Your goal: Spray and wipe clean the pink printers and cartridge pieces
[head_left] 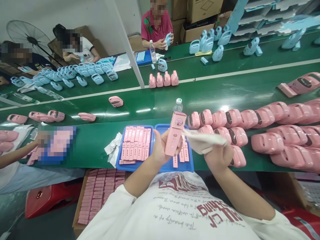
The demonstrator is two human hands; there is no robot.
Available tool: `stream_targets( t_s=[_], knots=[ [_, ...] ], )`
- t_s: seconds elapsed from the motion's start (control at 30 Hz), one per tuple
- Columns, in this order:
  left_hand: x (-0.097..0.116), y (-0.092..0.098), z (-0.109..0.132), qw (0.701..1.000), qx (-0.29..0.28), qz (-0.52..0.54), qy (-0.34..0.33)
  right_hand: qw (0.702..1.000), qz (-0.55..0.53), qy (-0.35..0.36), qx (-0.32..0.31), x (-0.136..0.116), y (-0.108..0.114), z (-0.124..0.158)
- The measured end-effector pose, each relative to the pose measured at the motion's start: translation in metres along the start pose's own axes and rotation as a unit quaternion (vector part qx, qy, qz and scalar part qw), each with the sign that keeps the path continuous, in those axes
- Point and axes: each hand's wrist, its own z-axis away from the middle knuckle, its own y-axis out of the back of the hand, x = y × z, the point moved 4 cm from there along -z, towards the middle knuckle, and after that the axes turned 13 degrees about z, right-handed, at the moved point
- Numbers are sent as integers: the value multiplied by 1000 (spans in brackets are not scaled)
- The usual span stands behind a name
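My left hand (pixel 162 146) is wrapped round a pink microphone (pixel 173 138), a boxy stick with a row of round buttons and a dark mesh top, held tilted above the trays. In my right hand (pixel 220 155) is a white cloth (pixel 205 140), pinched and blurred by motion, its loose end close to the microphone. Below the left wrist, a blue tray (pixel 151 131) holds rows of similar pink microphones (pixel 133 146). A second blue tray (pixel 191 163), partly hidden behind my hands, has a few more of them.
Rows of glossy pink handled speakers (pixel 247 118) line the bench on the right. A bottle (pixel 178 106) stands behind the trays, and crumpled white cloth (pixel 113 148) lies left of them. A carton of pink microphones (pixel 102 193) sits below. Several co-workers handle pieces across the bench and at left.
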Motion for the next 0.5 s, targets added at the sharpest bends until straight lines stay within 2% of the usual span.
stream_targets(
  t_s=[0.03, 0.07, 0.13, 0.17, 0.2, 0.27, 0.33, 0.37, 0.43, 0.5],
  knots=[
    [1, -3, 1, 1000, -22, -1, 0, 996, -14, -63, 63, 7, 6, -6],
    [2, -5, 3, 999, -40, 0, -2, 989, -29, -105, 101, 11, 10, -13],
    [2, -8, 6, 998, -56, -3, -6, 983, -40, -141, 108, 9, 12, -28],
    [1, -9, 7, 998, -58, -9, -8, 987, -25, -128, 91, 3, 13, -35],
    [0, -8, 8, 998, -57, -18, -11, 994, 12, -80, 69, -7, 13, -42],
    [-2, -5, 11, 998, -45, -46, -24, 989, 114, 82, 35, -37, 11, -49],
    [-3, 1, 14, 996, -16, -77, -39, 953, 192, 235, 10, -65, 6, -47],
    [-3, 4, 16, 995, 5, -90, -47, 935, 214, 283, 1, -76, 2, -44],
    [-3, 10, 19, 992, 37, -108, -60, 920, 233, 313, -5, -89, -4, -41],
    [-3, 10, 23, 989, 45, -118, -72, 917, 248, 313, -2, -95, -9, -40]
  ],
)
